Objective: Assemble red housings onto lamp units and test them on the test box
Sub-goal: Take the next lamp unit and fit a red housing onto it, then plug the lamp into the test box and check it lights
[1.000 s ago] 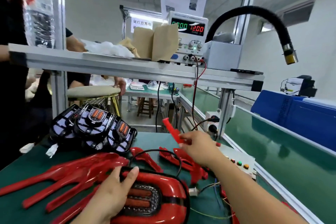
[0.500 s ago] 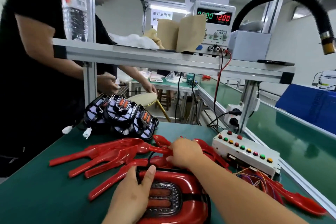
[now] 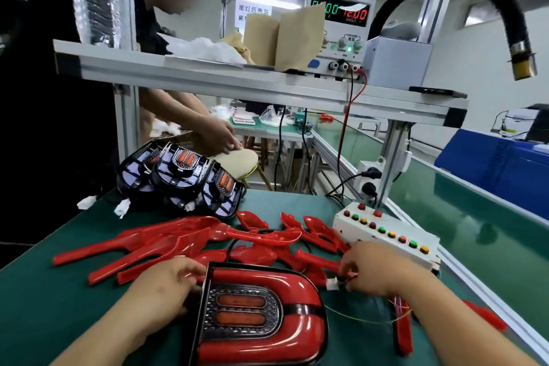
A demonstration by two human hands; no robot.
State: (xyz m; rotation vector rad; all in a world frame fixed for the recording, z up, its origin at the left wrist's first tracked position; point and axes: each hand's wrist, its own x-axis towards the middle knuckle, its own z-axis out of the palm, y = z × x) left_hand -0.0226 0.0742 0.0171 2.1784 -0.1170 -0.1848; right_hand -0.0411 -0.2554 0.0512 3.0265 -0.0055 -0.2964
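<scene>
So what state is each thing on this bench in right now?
Lamp, red housing on, face up, looks unlit.
Left hand, grips Lamp's left edge.
Right hand, pinches Connector.
Connector, beside Lamp; mated or not, unclear.
Test box, buttons lit or not, unclear.
Power supply, on, showing 12.00.
Bare units, stacked, no housings.
Loose housings, piled, unfitted.

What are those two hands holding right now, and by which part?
The left hand holds the red lamp unit by its left edge; the right hand pinches the white connector beside it.
</scene>
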